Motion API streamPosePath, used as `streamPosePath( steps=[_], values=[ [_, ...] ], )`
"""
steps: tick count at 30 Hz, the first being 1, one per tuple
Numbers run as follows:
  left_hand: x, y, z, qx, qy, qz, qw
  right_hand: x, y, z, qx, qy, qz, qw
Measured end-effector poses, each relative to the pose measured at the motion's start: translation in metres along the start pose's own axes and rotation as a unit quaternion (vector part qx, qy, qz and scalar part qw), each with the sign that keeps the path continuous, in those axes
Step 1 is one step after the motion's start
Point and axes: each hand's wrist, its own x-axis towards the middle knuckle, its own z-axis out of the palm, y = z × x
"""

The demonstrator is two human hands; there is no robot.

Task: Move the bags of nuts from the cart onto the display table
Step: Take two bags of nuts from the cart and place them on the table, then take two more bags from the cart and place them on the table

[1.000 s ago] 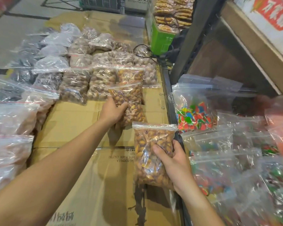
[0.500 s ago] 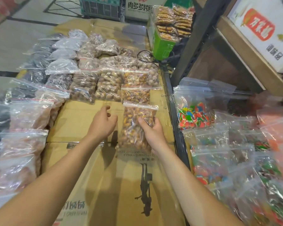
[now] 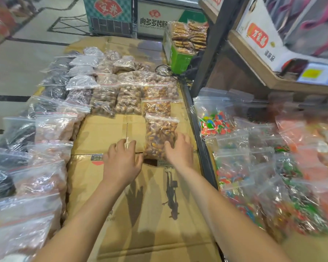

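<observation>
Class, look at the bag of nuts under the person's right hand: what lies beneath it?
The bag of nuts lies on flattened brown cardboard. The right hand covers its lower right corner. What lies below the cardboard is hidden.

Brown cardboard (image 3: 106, 133); golden-brown nuts bag (image 3: 159, 137); red-green-blue candy bag (image 3: 214, 122).
</observation>
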Motion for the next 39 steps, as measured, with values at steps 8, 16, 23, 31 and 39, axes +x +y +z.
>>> streamPosePath(
  steps=[8, 16, 23, 31, 39],
  values=[
    [-0.067, 0.059, -0.028, 0.017, 0.034, 0.085, 0.996, -0.119, 0.053, -0.066, -0.170, 0.012, -0.095, 0.981],
    [-0.146, 0.160, -0.021, 0.007, 0.048, 0.225, 0.973, -0.212, 0.126, -0.140, -0.202, 0.089, -0.024, 0.975],
    [-0.228, 0.277, 0.013, -0.006, -0.017, 0.335, 0.942, -0.303, 0.228, -0.220, -0.197, 0.120, 0.092, 0.969],
    [-0.323, 0.422, 0.080, 0.025, -0.078, 0.475, 0.876, -0.409, 0.369, -0.286, -0.161, 0.162, 0.233, 0.945],
    [-0.389, 0.536, 0.149, 0.058, -0.142, 0.561, 0.813, -0.465, 0.470, -0.330, -0.139, 0.184, 0.351, 0.908]
  ],
)
